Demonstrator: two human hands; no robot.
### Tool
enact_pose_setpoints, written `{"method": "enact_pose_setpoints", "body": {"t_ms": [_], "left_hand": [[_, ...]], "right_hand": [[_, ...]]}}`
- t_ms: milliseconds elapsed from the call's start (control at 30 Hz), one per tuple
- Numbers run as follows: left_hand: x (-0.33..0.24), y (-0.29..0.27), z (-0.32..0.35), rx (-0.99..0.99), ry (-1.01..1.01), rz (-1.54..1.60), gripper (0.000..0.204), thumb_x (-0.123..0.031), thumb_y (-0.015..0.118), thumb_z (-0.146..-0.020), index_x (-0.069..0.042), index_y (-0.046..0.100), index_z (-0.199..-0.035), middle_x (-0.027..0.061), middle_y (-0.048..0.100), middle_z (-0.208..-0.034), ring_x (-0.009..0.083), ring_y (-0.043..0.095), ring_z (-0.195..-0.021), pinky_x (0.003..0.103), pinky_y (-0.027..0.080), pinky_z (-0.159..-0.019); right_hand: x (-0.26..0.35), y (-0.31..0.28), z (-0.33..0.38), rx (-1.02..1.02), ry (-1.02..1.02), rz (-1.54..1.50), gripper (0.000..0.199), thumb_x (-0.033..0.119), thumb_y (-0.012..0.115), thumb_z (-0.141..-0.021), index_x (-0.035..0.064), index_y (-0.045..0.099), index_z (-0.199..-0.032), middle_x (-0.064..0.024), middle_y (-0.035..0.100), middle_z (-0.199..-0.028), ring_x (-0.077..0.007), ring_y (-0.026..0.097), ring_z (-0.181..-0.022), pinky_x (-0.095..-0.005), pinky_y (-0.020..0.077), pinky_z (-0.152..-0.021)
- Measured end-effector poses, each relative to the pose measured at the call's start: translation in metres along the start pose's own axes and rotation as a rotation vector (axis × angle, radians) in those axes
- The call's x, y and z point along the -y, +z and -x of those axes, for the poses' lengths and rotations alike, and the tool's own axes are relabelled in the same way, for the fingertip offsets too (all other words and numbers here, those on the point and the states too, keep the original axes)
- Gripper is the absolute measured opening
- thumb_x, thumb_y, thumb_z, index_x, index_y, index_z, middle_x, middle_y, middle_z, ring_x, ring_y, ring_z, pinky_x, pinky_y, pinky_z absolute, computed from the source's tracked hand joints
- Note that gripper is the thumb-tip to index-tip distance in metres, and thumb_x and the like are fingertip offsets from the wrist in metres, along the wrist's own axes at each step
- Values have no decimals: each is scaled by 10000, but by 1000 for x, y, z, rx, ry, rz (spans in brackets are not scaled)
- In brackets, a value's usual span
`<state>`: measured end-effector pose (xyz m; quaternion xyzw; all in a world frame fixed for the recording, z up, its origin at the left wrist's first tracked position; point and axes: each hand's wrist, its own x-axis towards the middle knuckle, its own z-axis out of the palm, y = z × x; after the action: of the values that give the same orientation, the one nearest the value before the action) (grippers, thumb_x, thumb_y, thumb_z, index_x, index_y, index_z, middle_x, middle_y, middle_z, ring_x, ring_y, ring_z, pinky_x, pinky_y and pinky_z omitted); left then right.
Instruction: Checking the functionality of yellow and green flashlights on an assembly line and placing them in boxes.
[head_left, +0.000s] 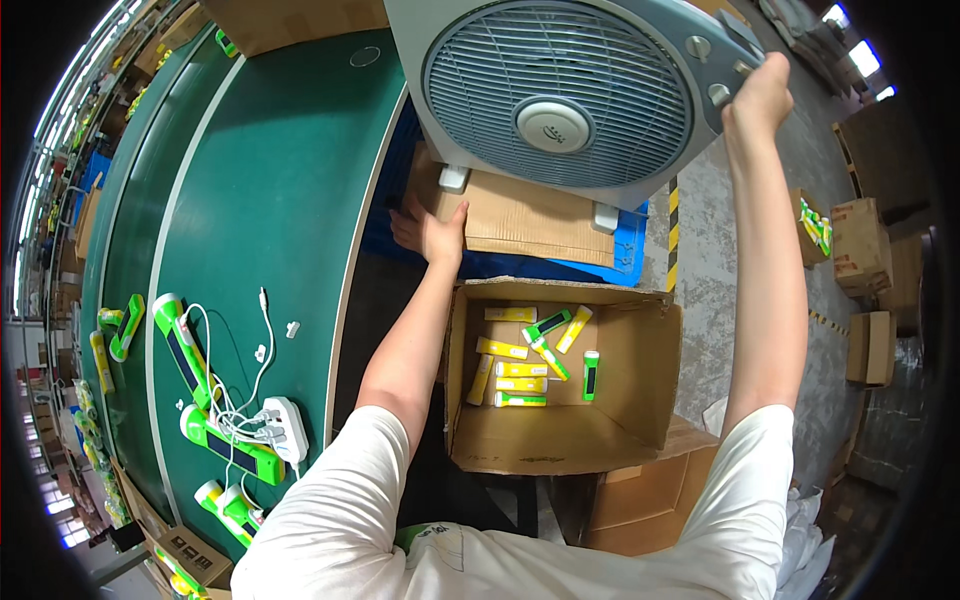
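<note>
A grey box fan (555,125) with a round grille stands tilted on flat cardboard (540,215), its white feet resting there. My right hand (762,98) has its fingers bent around the fan's right edge, beside the knobs. At the cardboard's near left corner, my left hand (432,232) lies with thumb and fingers spread, touching it close to a fan foot. Just below is an open cardboard box (620,430), where several yellow flashlights (522,370) and some green ones (591,376) lie loose.
To the left runs a green conveyor belt (270,180) with green-and-white flashlights (235,445) cabled to a white power strip (285,430). Beneath the cardboard is a blue plastic crate (628,250). Another open carton (640,505) stands nearer me; more boxes (860,250) line the right.
</note>
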<state>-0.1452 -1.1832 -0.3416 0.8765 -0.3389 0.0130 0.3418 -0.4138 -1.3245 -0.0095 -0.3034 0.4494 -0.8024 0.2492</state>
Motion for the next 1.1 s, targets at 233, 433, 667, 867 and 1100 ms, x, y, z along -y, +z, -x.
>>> {"method": "enact_pose_setpoints", "body": {"t_ms": [233,433,667,867,1100], "left_hand": [[-16,20,-20,-5,189,155,948,-537,784,-557,-38,417,-1275,305,164,-1430,431,178,-1316,532,163,-1060],[-37,38,-38,264,227,201,804,-462,802,-554,-118,513,-1220,188,295,-1419,349,197,-1344,518,76,-1092],[-15,55,-47,115,282,239,526,-390,730,-647,-43,591,-1018,164,490,-1264,314,381,-1240,495,178,-1057],[-15,55,-49,212,267,328,558,-331,707,-663,-29,495,-1082,152,461,-1272,299,371,-1249,548,102,-1084],[-9,48,-54,262,203,481,540,-361,751,-670,-57,504,-1042,92,528,-1175,293,438,-1182,543,97,-1089]], "right_hand": [[7,-16,-22,1,-14,-49,346,202,505,-771,-133,561,-835,-168,603,-823,-230,608,-687,-346,506,-628],[11,-11,-25,1,-88,-29,327,186,500,-766,-126,576,-829,-159,609,-815,-250,614,-663,-355,514,-605],[2,-8,-8,-29,-58,-53,330,160,528,-762,-142,555,-891,-165,604,-863,-234,615,-717,-362,516,-642],[-13,-16,-12,-12,-128,-21,314,201,524,-783,-106,574,-825,-126,607,-810,-188,597,-696,-329,492,-650],[-1,-38,-24,294,-9,123,454,391,512,-855,-28,583,-1014,-92,620,-930,-167,587,-842,-281,460,-763]]}}
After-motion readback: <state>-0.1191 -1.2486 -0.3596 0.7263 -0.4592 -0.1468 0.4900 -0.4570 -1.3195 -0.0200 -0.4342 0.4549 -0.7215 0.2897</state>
